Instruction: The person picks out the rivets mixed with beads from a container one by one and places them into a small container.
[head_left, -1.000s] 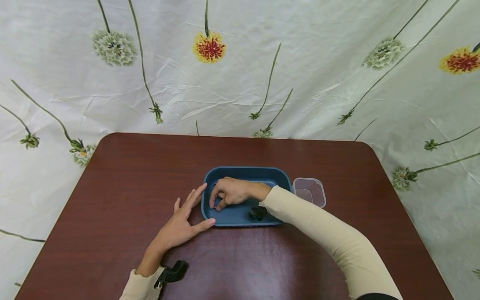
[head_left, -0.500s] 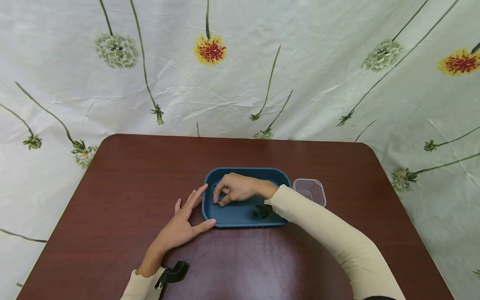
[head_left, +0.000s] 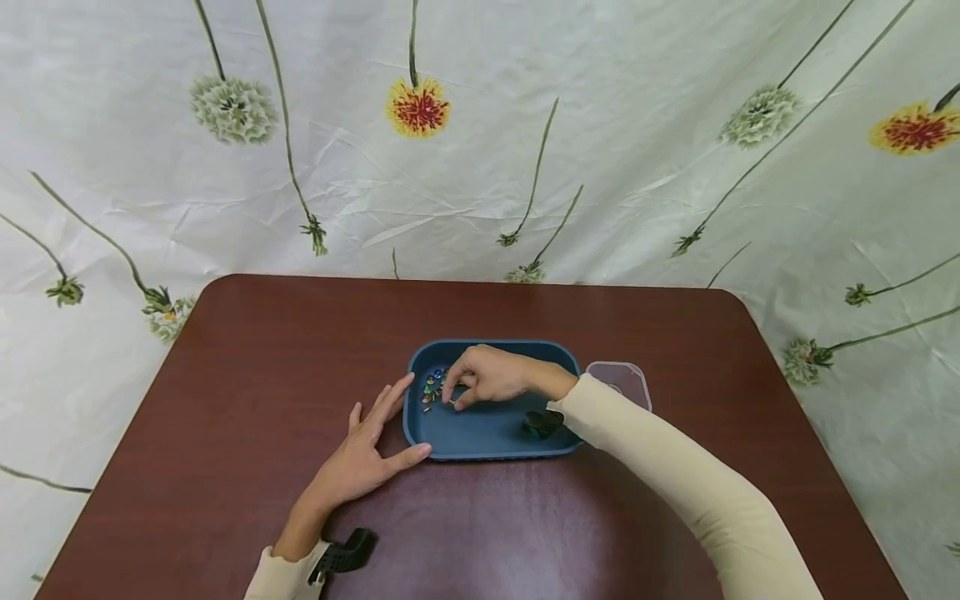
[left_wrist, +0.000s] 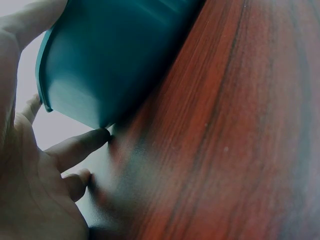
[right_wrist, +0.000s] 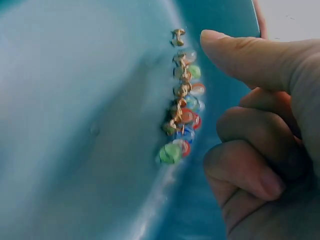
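Observation:
My right hand [head_left: 491, 375] is over the left part of a blue tray [head_left: 510, 450], thumb and index finger bent toward each other around a tiny gold-coloured piece [head_left: 452, 403]. In the right wrist view the thumb is nearly straight, the other fingers curl, and the index finger is hidden. Clear coloured beads [right_wrist: 170, 153] and gold-coloured bits lie in a line by the tray's wall. One two-ended gold bit [right_wrist: 178, 37] sits at the line's end, near the thumb tip. My left hand [head_left: 360, 450] spreads its straight fingers along the tray's left end, thumb at the near rim.
A clear plastic box [head_left: 633, 383] stands against the tray's right end, partly behind my right sleeve [head_left: 637, 450]. Both stand on a dark red wooden table [head_left: 300, 333]. A white flowered cloth [head_left: 480, 150] hangs behind the far edge.
My right hand has moved right and slightly away from me, uncovering the coloured beads at the tray's left end. The left hand keeps its place at the rim.

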